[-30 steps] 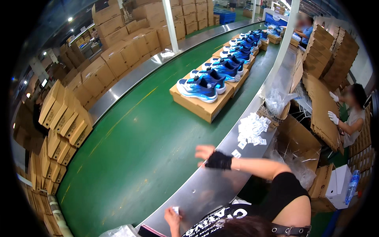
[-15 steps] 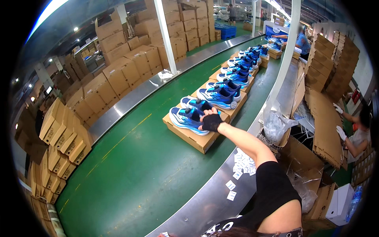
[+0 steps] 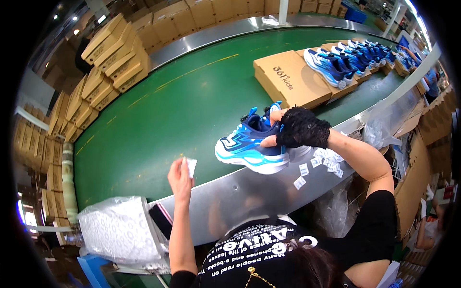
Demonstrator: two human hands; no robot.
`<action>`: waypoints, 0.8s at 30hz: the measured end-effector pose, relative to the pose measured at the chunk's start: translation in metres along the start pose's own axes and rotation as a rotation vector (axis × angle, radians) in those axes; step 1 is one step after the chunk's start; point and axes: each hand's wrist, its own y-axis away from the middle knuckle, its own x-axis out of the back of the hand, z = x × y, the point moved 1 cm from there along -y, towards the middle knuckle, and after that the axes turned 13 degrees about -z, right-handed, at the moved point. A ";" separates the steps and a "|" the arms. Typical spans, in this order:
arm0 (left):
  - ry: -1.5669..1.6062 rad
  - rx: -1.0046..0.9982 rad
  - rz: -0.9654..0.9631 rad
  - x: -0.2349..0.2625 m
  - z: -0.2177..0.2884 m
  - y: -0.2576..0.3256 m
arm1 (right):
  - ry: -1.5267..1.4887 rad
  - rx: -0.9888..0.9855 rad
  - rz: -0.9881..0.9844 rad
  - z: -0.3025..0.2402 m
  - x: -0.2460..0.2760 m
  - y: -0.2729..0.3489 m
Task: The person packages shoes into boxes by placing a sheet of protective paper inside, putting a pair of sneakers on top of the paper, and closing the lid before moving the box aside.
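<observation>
My right hand [image 3: 302, 128], in a black fingerless glove, grips a pair of blue-and-white sneakers [image 3: 254, 144] by the heel end. They hang over the near edge of the green belt, the nearer one hiding most of the other. To the left, my bare left hand [image 3: 181, 176] pinches a small white slip [image 3: 191, 167] between thumb and fingers. A closed brown shoebox [image 3: 283, 79] rests on the belt beyond the sneakers, with nothing on its lid. Behind it, more sneakers [image 3: 329, 67] stand in a row on boxes.
Loose white slips [image 3: 329, 161] lie scattered on the metal ledge [image 3: 230, 189]. A plastic-wrapped white bundle [image 3: 120, 228] sits at the near left beside a dark phone-like object [image 3: 161, 220]. Shoeboxes [image 3: 115, 53] are stacked at far left. A white post [image 3: 408, 79] rises on the right.
My right hand has lifted the pair off the nearest box and brought it closer to me. My left hand has come into view with a white slip. The view has turned left.
</observation>
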 end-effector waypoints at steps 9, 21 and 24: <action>0.004 -0.093 -0.139 -0.026 -0.015 -0.020 | 0.078 0.931 -0.018 -0.053 -0.171 0.004; -0.730 -0.212 -0.299 -0.029 -0.144 -0.003 | 0.208 -0.406 0.372 0.140 -0.136 -0.109; -0.549 -0.141 -0.285 -0.030 -0.133 -0.002 | 0.255 -0.426 0.425 0.200 -0.149 -0.122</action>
